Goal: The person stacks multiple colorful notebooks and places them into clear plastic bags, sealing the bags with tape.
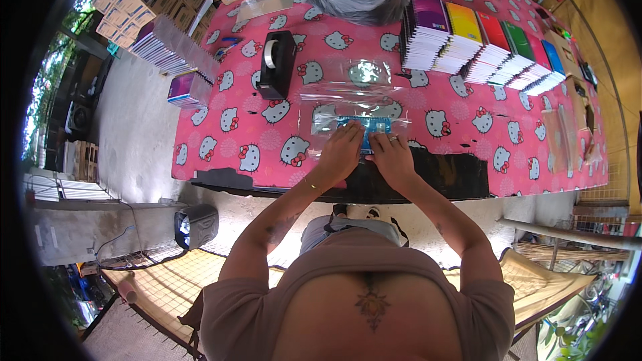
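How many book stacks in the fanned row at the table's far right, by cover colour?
Fanned row of book stacks, visible cover colours:
Purple: 1
Yellow: 1
Red: 1
Green: 1
Pink-red: 1
Blue: 1
Total: 6

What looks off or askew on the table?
Little stands out. Books fan in a neat row; only the stack at the left edge slumps sideways. Both hands press a blue item in clear wrap.
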Tool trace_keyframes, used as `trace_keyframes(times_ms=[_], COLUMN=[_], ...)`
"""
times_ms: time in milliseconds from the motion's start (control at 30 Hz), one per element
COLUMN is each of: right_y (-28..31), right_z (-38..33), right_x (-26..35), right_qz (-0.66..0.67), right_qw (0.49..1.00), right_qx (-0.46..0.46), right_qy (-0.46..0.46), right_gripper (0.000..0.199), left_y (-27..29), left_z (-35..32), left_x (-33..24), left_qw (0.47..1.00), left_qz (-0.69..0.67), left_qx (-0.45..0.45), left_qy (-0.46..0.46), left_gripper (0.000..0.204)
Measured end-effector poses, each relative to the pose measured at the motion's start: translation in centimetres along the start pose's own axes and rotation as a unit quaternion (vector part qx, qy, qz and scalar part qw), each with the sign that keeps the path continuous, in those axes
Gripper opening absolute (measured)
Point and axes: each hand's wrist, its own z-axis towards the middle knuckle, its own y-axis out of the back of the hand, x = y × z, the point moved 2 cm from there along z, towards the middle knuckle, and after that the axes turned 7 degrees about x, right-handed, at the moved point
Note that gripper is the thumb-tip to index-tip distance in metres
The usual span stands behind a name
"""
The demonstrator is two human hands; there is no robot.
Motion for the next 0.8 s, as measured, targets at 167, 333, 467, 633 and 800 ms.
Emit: trace_keyframes(times_ms=[167, 333, 467, 633, 800], right_y=[0.3, 1.3, 1.7, 1.9, 1.9], right_z=[-0.2, 0.2, 0.6, 0.3, 0.5], right_x=[0.0, 0.4, 0.5, 0.2, 0.2], right_qz=[0.013, 0.023, 0.045, 0.053, 0.044], right_qw=[1.0, 1.0, 0.999, 0.998, 0.999], right_qx=[0.002, 0.02, 0.002, 0.016, 0.005], right_qy=[-0.007, -0.003, 0.005, -0.015, 0.022], right_gripper=[0.054, 0.051, 0.052, 0.051, 0.051], left_y=[2.5, 6.4, 11.9, 10.7, 7.2], left_z=[-3.2, -2.4, 1.1, 0.4, -3.7], left_x=[0.5, 16.0, 24.8, 24.1, 24.8], left_qw=[0.996, 0.944, 0.828, 0.744, 0.846], left_qz=[0.067, -0.077, -0.367, -0.561, -0.295], left_qx=[-0.027, -0.276, -0.149, -0.215, -0.175], left_qy=[0.044, 0.164, 0.397, 0.293, 0.407], left_gripper=[0.039, 0.033, 0.025, 0.016, 0.013])
